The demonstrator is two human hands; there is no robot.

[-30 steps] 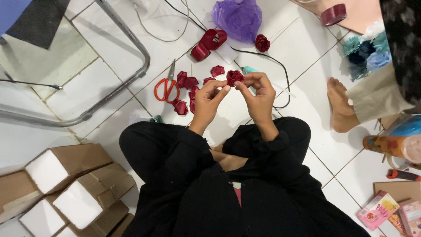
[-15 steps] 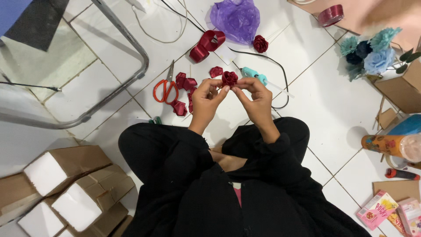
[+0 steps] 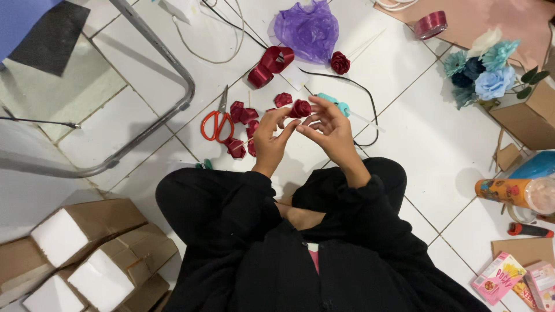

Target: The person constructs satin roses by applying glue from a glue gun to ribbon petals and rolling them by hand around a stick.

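Hands [image 3: 272, 136] [image 3: 329, 130] pinching red ribbon rose [image 3: 300, 108], scissors [image 3: 218, 120] nearby

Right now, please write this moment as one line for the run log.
left hand: pinches red ribbon rose | right hand: fingers on same rose | floor: scissors, red ribbon pieces, purple mesh

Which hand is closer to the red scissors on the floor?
Left. The left hand is just right of the red scissors; the right hand is farther right, beyond the ribbon rose.

Both hands raised before the body, left hand [image 3: 270, 134] and right hand [image 3: 329, 128] close together, fingertips pinching
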